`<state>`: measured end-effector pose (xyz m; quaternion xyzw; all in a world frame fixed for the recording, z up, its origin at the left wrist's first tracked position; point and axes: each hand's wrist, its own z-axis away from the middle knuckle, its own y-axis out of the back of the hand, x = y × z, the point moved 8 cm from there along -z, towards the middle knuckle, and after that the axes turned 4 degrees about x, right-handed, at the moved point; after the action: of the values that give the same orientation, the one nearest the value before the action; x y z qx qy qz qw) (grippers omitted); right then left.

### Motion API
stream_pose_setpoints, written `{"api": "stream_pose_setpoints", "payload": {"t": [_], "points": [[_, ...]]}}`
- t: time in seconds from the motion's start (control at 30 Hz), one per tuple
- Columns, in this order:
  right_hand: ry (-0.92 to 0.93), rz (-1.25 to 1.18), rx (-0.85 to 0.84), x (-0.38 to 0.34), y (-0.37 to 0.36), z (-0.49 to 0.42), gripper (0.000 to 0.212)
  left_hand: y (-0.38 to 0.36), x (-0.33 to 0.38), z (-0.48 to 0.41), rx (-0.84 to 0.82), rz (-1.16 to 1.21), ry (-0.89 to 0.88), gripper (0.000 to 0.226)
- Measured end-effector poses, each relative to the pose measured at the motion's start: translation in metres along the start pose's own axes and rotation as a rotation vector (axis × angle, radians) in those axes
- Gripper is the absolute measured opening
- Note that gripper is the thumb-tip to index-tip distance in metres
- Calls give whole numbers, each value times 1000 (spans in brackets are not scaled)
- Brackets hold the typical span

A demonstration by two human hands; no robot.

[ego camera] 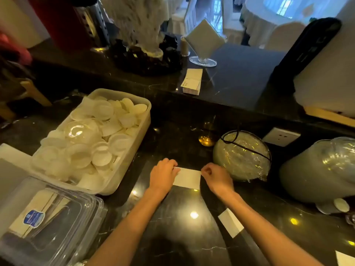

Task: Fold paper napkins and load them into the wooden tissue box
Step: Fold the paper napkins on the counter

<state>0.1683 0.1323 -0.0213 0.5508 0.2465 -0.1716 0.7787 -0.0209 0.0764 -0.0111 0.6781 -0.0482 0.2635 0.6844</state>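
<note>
A white paper napkin point(188, 177), folded into a rectangle, lies flat on the black marble counter point(178, 227) in front of me. My left hand point(163, 174) rests curled on the napkin's left end, its fingers covering that edge. My right hand point(217, 177) pinches the napkin's far right corner. A second folded napkin point(230, 222) lies on the counter under my right forearm, and part of another white sheet point(345, 258) shows at the bottom right corner. No wooden tissue box is clearly in view.
A white tub of small plastic lids point(107, 131) stands to the left, with stacked clear containers point(48, 223) in front of it. Wrapped stacks of cups or bowls point(242, 154) point(318, 169) stand on the right. A raised ledge behind holds a napkin holder point(203, 45) and a card stack point(192, 81).
</note>
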Motion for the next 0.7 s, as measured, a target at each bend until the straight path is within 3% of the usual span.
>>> {"api": "stream_pose_setpoints", "payload": {"t": [0.2,0.33,0.53,0.63,0.7], "points": [[19,129,30,-1,-18,-14,17,-26,-3,-20,-111,-84,-35,41],[30,183,16,-6,-26,-17,12,-28,-4,-17,-81,-79,-15,27],[81,166,-76,-2,-27,3,11,-31,6,9,-161,-106,-16,9],[151,124,-125,2,-25,21,13,-27,10,29,-207,23,4,12],[155,25,-161,5,-20,33,32,-20,17,42,-253,216,20,10]]}}
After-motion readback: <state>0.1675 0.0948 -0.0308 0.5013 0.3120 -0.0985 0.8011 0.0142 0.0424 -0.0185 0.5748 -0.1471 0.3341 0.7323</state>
